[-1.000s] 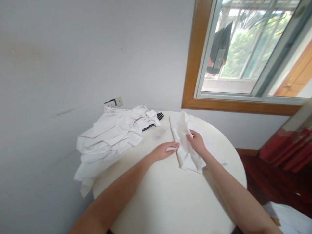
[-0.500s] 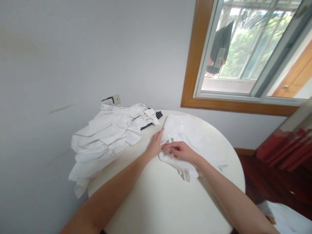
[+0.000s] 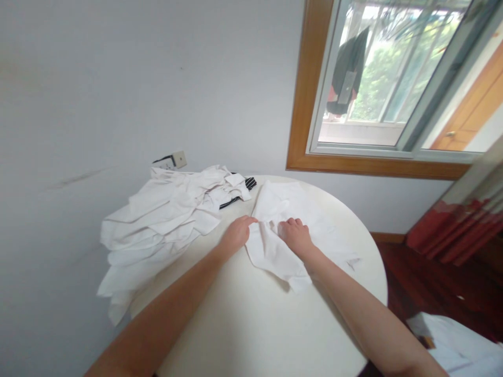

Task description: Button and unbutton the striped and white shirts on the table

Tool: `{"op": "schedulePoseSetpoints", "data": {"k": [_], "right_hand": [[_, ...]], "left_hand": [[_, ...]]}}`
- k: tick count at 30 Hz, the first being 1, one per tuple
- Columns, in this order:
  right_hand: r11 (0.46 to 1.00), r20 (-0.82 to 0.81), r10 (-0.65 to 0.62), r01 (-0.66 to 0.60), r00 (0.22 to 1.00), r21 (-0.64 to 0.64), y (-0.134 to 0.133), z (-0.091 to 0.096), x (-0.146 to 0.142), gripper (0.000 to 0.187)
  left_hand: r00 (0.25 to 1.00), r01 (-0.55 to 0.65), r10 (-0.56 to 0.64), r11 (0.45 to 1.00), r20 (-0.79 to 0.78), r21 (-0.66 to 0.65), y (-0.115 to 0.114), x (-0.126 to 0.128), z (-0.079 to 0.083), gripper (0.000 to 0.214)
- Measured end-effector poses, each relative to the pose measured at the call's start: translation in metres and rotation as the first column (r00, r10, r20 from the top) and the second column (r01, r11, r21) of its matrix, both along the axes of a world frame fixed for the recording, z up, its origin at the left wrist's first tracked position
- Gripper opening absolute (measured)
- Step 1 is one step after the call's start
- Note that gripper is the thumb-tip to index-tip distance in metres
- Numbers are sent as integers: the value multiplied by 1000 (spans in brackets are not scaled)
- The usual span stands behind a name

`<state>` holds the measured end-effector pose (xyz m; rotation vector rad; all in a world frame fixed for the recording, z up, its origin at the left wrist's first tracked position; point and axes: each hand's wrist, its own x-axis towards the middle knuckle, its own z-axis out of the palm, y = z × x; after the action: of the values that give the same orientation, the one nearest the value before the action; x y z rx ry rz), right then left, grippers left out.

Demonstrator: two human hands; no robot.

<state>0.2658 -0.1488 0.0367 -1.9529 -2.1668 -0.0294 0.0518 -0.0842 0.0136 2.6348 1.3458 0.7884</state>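
Note:
A white shirt (image 3: 275,251) lies partly folded on the round table, its near part turned over and bunched into small creases between my hands. My left hand (image 3: 236,234) pinches its left edge, thumb stretched along the cloth. A short way to the right, my right hand (image 3: 295,235) is closed on the same fabric with its fingers curled; the cloth inside the grip is hidden. The shirt's far part spreads flat toward the wall and to the right.
A heap of white garments (image 3: 165,214) sits on the table's left side, hanging over the edge, with black striped cloth (image 3: 250,183) by it. A wall socket (image 3: 179,158) is behind. More white cloth (image 3: 451,340) lies low at the right, below the round table (image 3: 236,324).
My hands, close together before, are now apart: the left has drawn back slightly, the right has closed on the cloth. The near flap lies smoother, its dangling strips no longer showing.

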Motion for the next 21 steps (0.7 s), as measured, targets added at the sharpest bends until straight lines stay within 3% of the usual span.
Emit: {"op": "schedulePoseSetpoints", "data": {"k": [7, 10, 14, 18, 21], "right_hand": [[992, 83, -5, 16, 997, -129, -1, 19, 15, 26], [980, 47, -23, 32, 999, -198, 1, 28, 38, 22], [969, -86, 13, -34, 996, -243, 6, 35, 73, 17], [983, -234, 19, -61, 972, -174, 13, 35, 101, 19], [989, -245, -145, 151, 959, 5, 19, 34, 108, 21]], "left_hand": [[987, 79, -94, 990, -129, -121, -18, 14, 10, 43], [945, 188, -228, 966, -236, -178, -38, 26, 20, 41], [850, 320, -347, 938, -395, -136, -76, 46, 32, 36], [699, 551, -524, 829, -486, -102, -117, 62, 38, 21], [585, 699, -691, 695, -424, -168, -141, 71, 42, 26]]}}
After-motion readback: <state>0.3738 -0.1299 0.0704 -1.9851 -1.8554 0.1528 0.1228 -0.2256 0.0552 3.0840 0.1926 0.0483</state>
